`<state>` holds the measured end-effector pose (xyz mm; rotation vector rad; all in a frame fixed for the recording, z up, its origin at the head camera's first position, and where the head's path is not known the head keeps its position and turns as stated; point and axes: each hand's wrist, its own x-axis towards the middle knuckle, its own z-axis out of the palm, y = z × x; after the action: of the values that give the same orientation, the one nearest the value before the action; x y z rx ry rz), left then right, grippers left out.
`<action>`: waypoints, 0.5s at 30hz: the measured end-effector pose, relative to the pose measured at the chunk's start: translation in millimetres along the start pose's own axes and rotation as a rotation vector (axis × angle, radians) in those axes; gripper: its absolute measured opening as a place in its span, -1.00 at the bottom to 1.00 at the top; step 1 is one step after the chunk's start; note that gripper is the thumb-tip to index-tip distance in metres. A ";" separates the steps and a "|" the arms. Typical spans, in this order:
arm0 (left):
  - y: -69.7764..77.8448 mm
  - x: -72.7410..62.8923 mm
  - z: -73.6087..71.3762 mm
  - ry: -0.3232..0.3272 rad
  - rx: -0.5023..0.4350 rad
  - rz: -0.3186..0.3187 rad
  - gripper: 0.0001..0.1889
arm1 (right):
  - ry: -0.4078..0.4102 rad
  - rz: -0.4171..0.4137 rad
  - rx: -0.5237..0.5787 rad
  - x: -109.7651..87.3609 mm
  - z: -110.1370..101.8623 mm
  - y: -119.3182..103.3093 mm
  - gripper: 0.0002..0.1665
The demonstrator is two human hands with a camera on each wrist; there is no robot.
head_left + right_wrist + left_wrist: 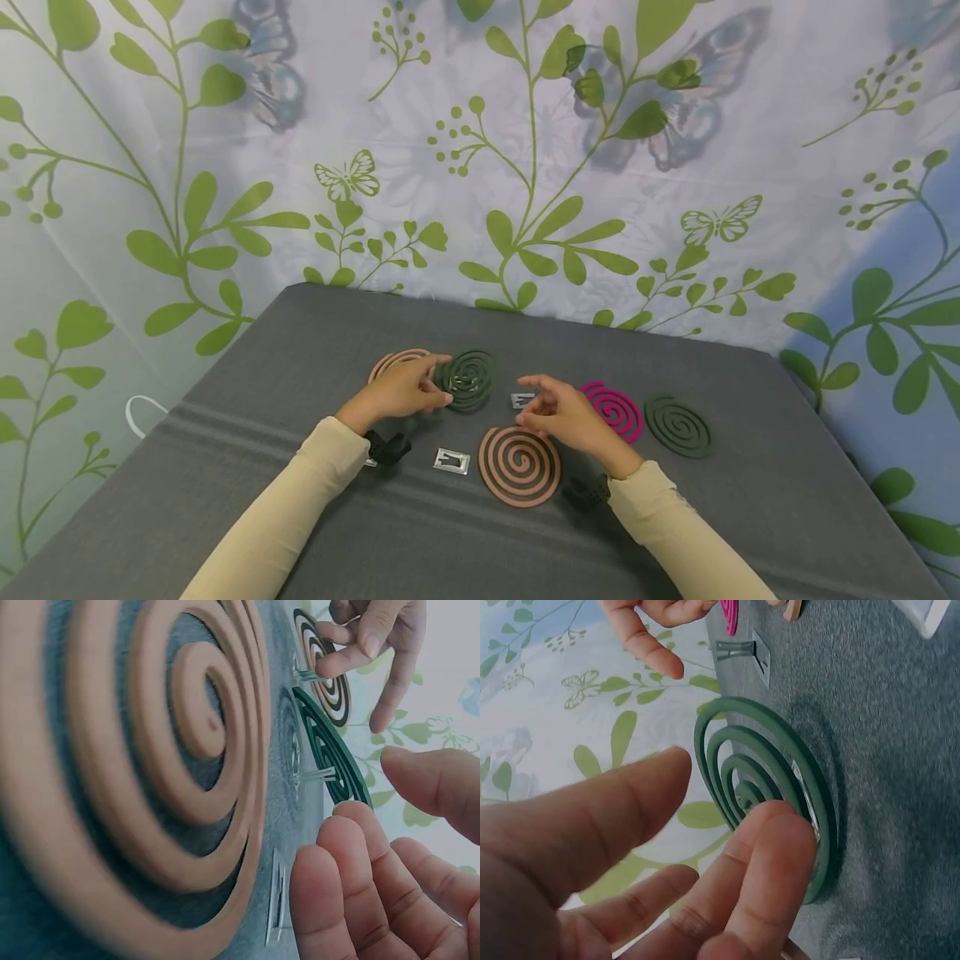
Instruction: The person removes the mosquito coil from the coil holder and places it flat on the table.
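Note:
A dark green mosquito coil stands raised off the cloth on a small metal stand; a prong of it shows near the coil's middle in the right wrist view. My left hand is beside this coil, thumb and fingers apart and nothing held. In the left wrist view its fingertips overlap the coil; contact cannot be told. My right hand hovers with loosely bent fingers, holding nothing, above a flat metal stand and near a brown coil.
Another brown coil is partly hidden behind my left hand. A pink coil and a second green coil lie to the right. A metal stand lies toward the front on the grey cloth. A patterned curtain hangs behind.

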<state>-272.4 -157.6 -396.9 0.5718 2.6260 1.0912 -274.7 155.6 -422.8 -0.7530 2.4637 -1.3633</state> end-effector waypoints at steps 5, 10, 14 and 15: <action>-3.7 1.3 -1.9 -0.014 -0.016 0.006 -0.21 | -0.010 0.033 -0.022 10.3 0.9 -4.9 -0.21; -7.4 2.6 -4.2 -0.027 -0.045 -0.010 -0.20 | -0.007 0.065 -0.012 21.9 2.2 -10.9 -0.16; -8.6 3.2 -5.7 -0.047 -0.080 -0.055 -0.18 | -0.002 0.098 0.010 31.7 5.2 -15.9 -0.16; -8.7 3.3 -5.9 -0.051 -0.085 -0.065 -0.17 | 0.001 0.108 0.010 34.0 6.1 -17.0 -0.16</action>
<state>-279.7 -165.4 -399.3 0.4868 2.5228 1.1467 -295.2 125.5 -410.2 -0.6081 2.4575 -1.3362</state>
